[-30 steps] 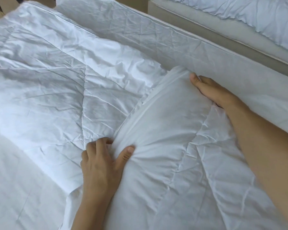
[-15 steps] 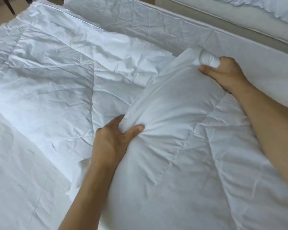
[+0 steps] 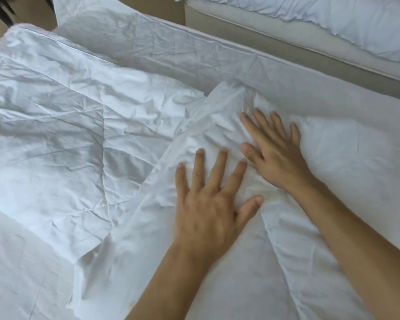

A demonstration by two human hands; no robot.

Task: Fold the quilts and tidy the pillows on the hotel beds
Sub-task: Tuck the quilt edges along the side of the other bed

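Observation:
A white stitched quilt [image 3: 62, 144] lies crumpled across the bed, and one flap of it is folded over toward the near right. On that folded flap rests my left hand [image 3: 208, 202], flat, palm down, fingers spread. My right hand [image 3: 273, 151] lies flat just beyond it, near the flap's far corner, fingers apart too. Neither hand grips any cloth. No pillow is clearly in view.
The white bed sheet [image 3: 346, 125] shows bare along the far side and at the lower left. A second bed [image 3: 286, 35] with a beige base and pale bedding stands beyond a narrow gap at the top right. Dark furniture legs [image 3: 0, 10] show at the top left.
Both hands gripped the quilt flap's edge and corner before; they have let go and now press flat on it. The flap lies lower and flatter.

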